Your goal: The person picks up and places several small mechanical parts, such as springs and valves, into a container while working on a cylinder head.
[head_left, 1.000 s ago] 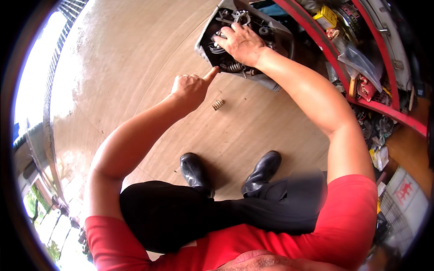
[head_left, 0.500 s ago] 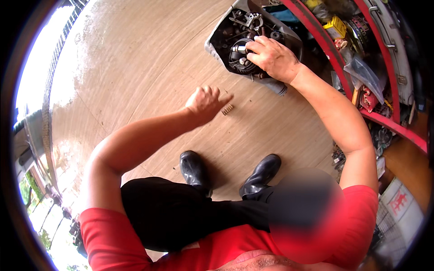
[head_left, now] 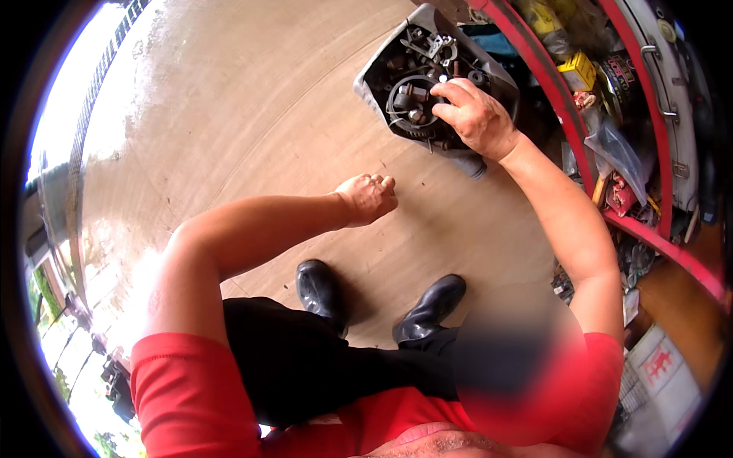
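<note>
My right hand [head_left: 475, 114] hovers over a grey open container [head_left: 372, 98] full of dark metal parts. Its thumb and forefinger are apart, with nothing visible between them. Beside the fingertips lie a shiny bolt-like piece [head_left: 418, 93] and a dark ring-shaped part [head_left: 395, 105]. A metal clamp-like piece [head_left: 441, 47] lies farther back in the container. Left of the container and nearer to me, my left hand [head_left: 368, 200] is above the floor with its fingers curled closed. Whatever is inside those fingers is hidden, and the coil spring is out of sight.
A red-framed shelf [head_left: 569, 99] on the right holds a yellow box [head_left: 578, 72], plastic bags [head_left: 615, 153] and other clutter. A grey metal case [head_left: 672, 99] stands beyond it. My black boots [head_left: 321, 290] are on the wood-patterned floor [head_left: 252, 137].
My left hand has moved right and nearer, and its fingers have curled; the coil spring beside it is now hidden. My right hand has drawn back from the bolt-like piece.
</note>
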`<state>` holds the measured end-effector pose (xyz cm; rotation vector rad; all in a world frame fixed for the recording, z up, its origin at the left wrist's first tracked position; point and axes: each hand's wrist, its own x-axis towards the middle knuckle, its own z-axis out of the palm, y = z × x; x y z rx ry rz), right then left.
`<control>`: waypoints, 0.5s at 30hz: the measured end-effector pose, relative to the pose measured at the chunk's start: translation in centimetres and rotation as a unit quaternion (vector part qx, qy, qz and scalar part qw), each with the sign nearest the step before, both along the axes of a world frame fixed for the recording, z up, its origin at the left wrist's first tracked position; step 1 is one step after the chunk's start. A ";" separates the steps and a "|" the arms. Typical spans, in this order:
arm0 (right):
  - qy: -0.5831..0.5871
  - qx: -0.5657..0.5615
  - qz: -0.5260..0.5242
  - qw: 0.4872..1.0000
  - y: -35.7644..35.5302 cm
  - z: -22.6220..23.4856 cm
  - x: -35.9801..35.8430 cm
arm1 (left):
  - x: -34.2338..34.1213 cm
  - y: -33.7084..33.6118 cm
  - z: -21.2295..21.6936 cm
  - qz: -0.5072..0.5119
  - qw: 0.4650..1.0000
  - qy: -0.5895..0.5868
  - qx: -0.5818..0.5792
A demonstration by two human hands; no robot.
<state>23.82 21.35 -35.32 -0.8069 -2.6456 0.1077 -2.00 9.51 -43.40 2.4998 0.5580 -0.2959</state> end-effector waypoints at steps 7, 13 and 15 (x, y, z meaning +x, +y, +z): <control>0.054 -0.050 -0.029 0.997 0.2 1.3 0.9 | -0.3 5.3 5.2 0.214 0.956 -0.145 0.138; 0.033 -0.025 -0.042 0.998 0.8 3.2 2.7 | 1.6 9.8 6.8 0.249 0.959 0.009 0.137; 0.016 -0.016 -0.039 0.999 0.3 3.3 3.2 | 1.2 9.5 6.4 0.220 0.966 0.041 0.128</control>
